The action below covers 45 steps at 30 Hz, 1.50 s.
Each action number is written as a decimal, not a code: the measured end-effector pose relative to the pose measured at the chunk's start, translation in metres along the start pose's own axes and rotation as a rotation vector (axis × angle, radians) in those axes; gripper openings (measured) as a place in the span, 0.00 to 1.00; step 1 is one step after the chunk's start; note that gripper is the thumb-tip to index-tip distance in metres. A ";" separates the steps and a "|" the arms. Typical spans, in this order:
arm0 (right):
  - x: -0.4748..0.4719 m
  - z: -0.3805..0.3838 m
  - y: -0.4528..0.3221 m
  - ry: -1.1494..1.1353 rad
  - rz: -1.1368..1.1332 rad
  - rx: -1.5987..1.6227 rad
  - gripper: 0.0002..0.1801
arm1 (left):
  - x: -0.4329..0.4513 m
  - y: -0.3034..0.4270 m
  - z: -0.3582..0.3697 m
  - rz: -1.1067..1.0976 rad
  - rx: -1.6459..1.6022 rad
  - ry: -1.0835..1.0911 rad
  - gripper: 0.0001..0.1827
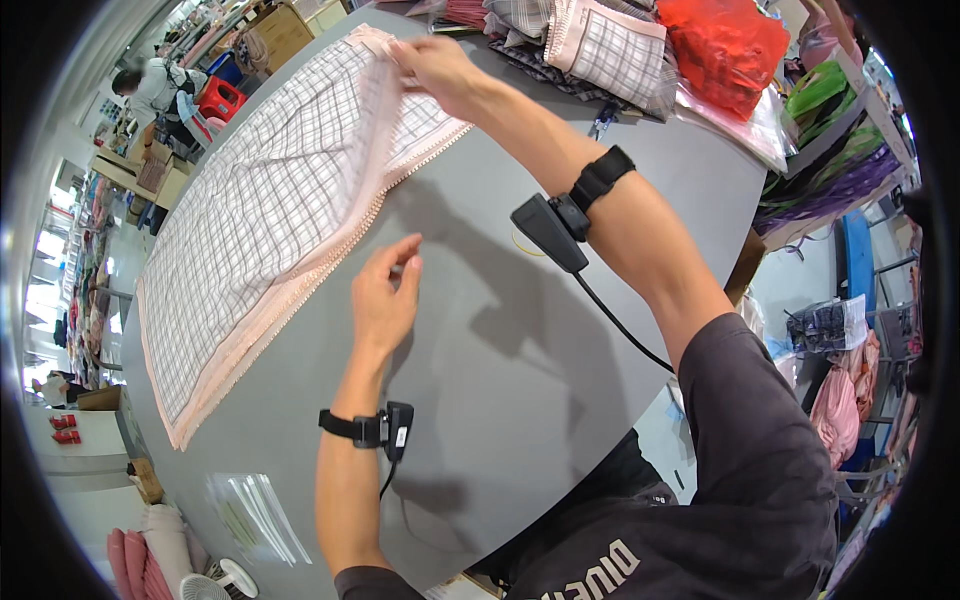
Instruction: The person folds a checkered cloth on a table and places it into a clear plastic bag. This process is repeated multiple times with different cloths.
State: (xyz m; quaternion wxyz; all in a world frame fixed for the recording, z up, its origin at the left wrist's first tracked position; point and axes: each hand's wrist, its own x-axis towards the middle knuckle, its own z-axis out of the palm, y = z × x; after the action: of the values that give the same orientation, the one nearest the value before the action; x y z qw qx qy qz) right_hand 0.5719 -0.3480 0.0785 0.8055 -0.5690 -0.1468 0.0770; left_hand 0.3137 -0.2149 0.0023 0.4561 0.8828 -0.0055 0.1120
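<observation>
A white-and-grey checked cloth (247,202) with pale pink borders and a beaded-looking edge lies spread over the far left of the grey table (480,420). My right hand (439,71) pinches its far right corner between thumb and fingers. The border below that hand is lifted and blurred, folded over another part of the cloth. My left hand (384,296) hovers near the cloth's close edge, apart from it. Its fingers are bent, with a gap between thumb and forefinger, and nothing is held.
Folded checked cloths (607,52) are piled at the back right, by a red plastic bag (724,56). Small snips (602,121) lie before the pile. A box of green and purple strips (832,161) stands at the right. Another person (161,94) bends over boxes beyond the table.
</observation>
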 end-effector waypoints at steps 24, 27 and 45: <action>-0.052 0.010 0.111 -0.383 -0.522 -1.031 0.24 | 0.108 -0.098 -0.063 0.040 0.514 0.564 0.18; -0.045 0.005 0.115 -0.271 -0.474 -1.205 0.23 | 0.096 -0.077 -0.076 0.064 0.430 0.656 0.21; -0.142 -0.095 -0.040 0.113 -0.634 -0.519 0.17 | -0.010 -0.082 -0.130 -0.238 -1.251 0.797 0.33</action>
State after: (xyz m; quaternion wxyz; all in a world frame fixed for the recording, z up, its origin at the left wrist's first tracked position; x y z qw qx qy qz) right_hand 0.4665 -0.4878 0.0656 0.6260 -0.6830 -0.2847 -0.2460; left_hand 0.2880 -0.0631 0.0073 0.8492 0.3463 0.1927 0.3491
